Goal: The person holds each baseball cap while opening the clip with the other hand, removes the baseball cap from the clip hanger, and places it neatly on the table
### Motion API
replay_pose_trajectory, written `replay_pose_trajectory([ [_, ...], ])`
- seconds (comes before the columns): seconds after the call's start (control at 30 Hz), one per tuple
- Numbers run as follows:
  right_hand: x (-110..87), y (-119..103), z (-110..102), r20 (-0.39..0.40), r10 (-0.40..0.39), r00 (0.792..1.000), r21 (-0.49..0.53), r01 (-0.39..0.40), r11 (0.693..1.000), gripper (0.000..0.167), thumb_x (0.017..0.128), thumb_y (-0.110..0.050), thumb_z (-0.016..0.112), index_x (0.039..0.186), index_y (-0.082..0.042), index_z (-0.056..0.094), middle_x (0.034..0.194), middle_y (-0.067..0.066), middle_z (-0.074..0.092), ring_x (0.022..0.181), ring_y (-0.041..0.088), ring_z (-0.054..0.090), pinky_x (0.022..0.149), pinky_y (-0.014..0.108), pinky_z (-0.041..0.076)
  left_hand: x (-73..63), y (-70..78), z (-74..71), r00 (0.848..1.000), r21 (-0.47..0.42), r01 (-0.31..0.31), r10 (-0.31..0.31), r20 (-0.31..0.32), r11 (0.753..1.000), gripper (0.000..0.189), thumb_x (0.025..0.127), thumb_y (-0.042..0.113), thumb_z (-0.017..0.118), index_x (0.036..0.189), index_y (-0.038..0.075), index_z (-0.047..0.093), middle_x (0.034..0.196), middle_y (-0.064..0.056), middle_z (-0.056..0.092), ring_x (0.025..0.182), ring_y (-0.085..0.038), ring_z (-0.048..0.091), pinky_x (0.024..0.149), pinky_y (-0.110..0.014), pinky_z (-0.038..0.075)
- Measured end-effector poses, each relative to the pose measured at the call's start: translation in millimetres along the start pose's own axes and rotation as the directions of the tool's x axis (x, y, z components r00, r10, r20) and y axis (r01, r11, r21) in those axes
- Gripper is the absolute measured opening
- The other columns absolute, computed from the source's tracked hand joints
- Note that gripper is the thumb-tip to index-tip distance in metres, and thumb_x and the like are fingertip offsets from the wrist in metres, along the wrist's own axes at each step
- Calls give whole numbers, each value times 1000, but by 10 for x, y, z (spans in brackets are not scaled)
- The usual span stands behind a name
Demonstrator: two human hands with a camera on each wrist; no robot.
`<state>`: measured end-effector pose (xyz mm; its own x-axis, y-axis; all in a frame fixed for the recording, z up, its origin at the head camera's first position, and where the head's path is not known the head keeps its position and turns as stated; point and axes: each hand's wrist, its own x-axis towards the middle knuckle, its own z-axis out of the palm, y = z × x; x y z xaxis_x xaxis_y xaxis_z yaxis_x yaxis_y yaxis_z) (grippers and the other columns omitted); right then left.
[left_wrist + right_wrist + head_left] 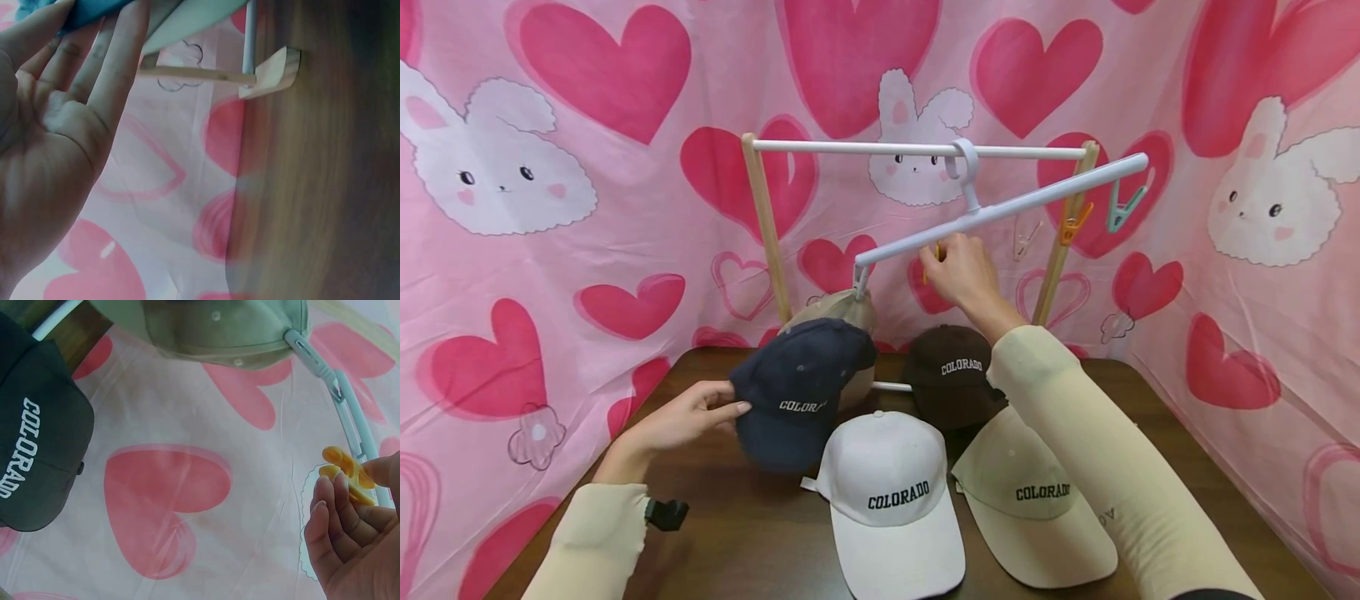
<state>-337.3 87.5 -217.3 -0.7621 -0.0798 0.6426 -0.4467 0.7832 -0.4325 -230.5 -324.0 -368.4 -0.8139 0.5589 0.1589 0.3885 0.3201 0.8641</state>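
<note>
My left hand [688,417] grips the back edge of a navy cap [801,379] between thumb and fingers, holding it up off the table. In the left wrist view the cap [94,14] shows only as a blue strip. With my right hand [964,271] I pinch a yellow clothespin [351,474] under the bar of a pale clip hanger [1037,197]. The hanger tilts, its left end low. A beige cap [225,331] hangs there from a grey clip [312,357], partly hidden behind the navy cap in the head view.
The hanger hooks over a rack's white rail [850,147]. An orange clip [1075,223] and a green clip [1126,207] dangle at its right. On the wooden table [722,533] lie a white cap [887,467], a khaki cap [1030,492] and a dark brown cap [951,367].
</note>
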Motion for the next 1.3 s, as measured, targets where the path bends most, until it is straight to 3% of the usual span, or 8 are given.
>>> replay_pose_trajectory([
  [0.2,2,8,5,-4,7,1000,-9,-7,1000,47,98,-33,55,58,-7,52,52,3,42,54,22,42,45,33,29,-81,-107,-80,995,-42,36,-32,92,998,24,105,6,54,127,-1,60,112,-19,70,98,-35,71,88,-44,60],
  [0.53,5,17,11,-11,-3,1000,-30,3,1000,48,98,-33,55,56,-9,50,51,3,42,57,23,44,48,37,32,-293,-281,-197,980,-61,164,-156,127,985,21,106,10,53,120,-2,60,107,-21,68,98,-37,70,88,-48,59],
  [0.73,1,11,13,-2,-1,1000,-33,1,999,47,98,-33,54,58,-8,50,52,3,41,56,23,43,48,36,31,-411,-290,-275,956,-119,288,-277,100,950,42,105,14,55,138,-10,46,116,-22,65,104,-35,69,90,-46,59],
  [0.87,-1,9,14,-3,-3,1000,-42,3,999,47,98,-33,54,59,-8,50,52,3,41,56,23,43,48,36,31,-499,-294,-316,924,-132,383,-380,48,914,61,105,18,57,147,-14,28,127,-20,60,107,-30,67,91,-44,58],
  [0.97,-5,11,14,-2,-1,1000,-42,1,999,46,99,-33,54,60,-8,50,53,4,42,56,24,44,48,36,32,-534,-326,-319,909,-74,415,-416,-1,907,55,104,17,58,141,-14,33,119,-17,60,100,-27,66,87,-45,60],
  [1.1,-10,15,14,-5,-1,1000,-47,1,999,47,99,-34,54,61,-7,50,54,4,43,57,24,44,49,36,32,-514,-382,-279,921,47,386,-382,-77,921,39,101,8,60,129,-14,44,105,-18,61,87,-28,65,78,-46,62],
  [1.3,-18,18,15,1,-7,1000,-43,7,999,47,100,-36,54,62,-7,51,54,5,43,56,24,44,48,35,31,-369,-342,-197,946,154,312,-292,-142,937,33,101,8,62,127,-10,52,110,-23,64,90,-30,67,78,-42,61],
])
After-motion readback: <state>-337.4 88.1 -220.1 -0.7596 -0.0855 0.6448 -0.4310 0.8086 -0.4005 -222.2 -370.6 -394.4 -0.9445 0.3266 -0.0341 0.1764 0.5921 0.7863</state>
